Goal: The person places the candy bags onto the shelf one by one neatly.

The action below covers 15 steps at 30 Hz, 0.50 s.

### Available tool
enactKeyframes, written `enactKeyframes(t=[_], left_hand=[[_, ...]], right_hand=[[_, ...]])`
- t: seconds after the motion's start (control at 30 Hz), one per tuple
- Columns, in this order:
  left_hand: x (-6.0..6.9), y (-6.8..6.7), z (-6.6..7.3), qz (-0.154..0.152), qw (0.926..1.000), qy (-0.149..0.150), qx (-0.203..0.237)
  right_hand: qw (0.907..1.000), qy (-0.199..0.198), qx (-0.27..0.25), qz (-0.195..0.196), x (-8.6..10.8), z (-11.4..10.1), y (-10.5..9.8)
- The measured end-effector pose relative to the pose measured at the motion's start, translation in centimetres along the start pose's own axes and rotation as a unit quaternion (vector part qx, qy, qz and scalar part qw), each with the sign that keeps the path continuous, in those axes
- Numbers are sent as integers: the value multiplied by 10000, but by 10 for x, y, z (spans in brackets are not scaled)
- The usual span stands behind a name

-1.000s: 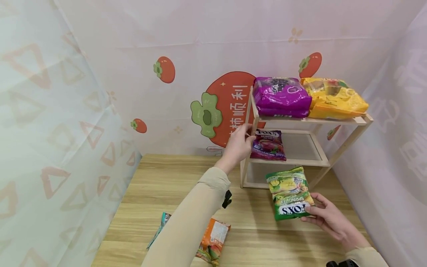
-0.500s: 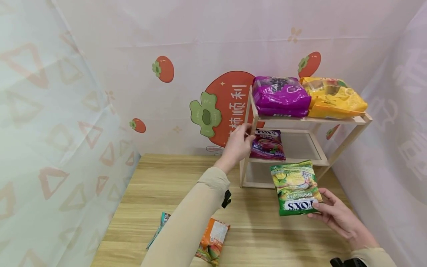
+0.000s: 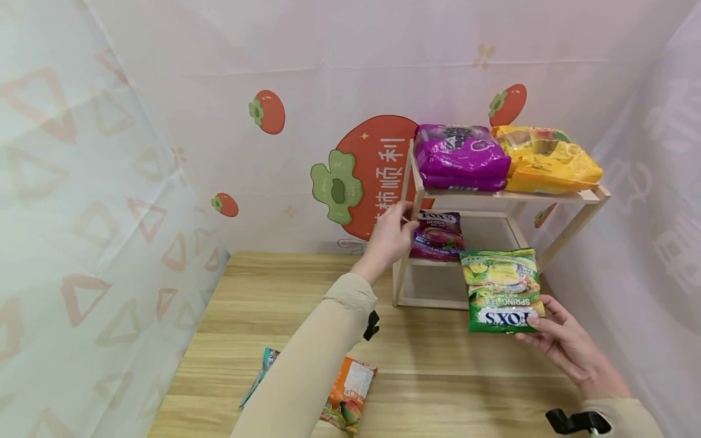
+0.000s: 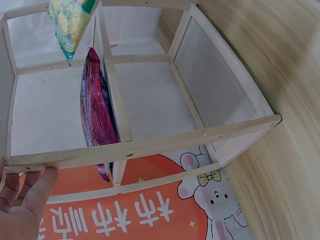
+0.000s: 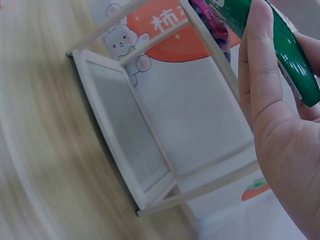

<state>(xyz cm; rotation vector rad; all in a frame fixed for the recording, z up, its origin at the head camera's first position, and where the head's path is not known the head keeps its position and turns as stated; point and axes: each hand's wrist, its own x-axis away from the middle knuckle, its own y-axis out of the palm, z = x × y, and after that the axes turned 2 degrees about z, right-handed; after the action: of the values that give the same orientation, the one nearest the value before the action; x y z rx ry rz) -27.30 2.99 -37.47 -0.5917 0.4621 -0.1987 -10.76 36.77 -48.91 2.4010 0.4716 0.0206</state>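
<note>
In the head view the right hand (image 3: 569, 344) pinches a green Spring Tea candy bag (image 3: 501, 291) by its lower right corner, in front of the rack's middle shelf. The left hand (image 3: 387, 238) grips the left front post of the wooden rack (image 3: 417, 204); the left wrist view shows its fingers (image 4: 37, 192) curled round the frame. On the middle shelf lies a dark purple Berries bag (image 3: 437, 237), partly covered by the green bag. In the right wrist view the green bag (image 5: 295, 65) sits between thumb and fingers.
A purple bag (image 3: 460, 158) and a yellow bag (image 3: 550, 161) stand on the rack's top shelf. On the wooden table (image 3: 263, 292) lie an orange bag (image 3: 353, 389) and a teal packet (image 3: 263, 374), both partly behind the left sleeve. Printed cloth surrounds the table on three sides.
The right hand has moved the green bag up and to the right, from before the bottom shelf to the middle shelf's front edge. The left hand has stayed on the post.
</note>
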Motion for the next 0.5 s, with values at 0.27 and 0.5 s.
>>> enactKeyframes(t=[0.27,0.5], left_hand=[[1,0,1,-42,10000,-47,45],[1,0,1,-9,9999,-36,102]], right_hand=[[9986,-282,-401,208,-7,-8,-3],[9961,-230,-751,404,-14,-13,-6]])
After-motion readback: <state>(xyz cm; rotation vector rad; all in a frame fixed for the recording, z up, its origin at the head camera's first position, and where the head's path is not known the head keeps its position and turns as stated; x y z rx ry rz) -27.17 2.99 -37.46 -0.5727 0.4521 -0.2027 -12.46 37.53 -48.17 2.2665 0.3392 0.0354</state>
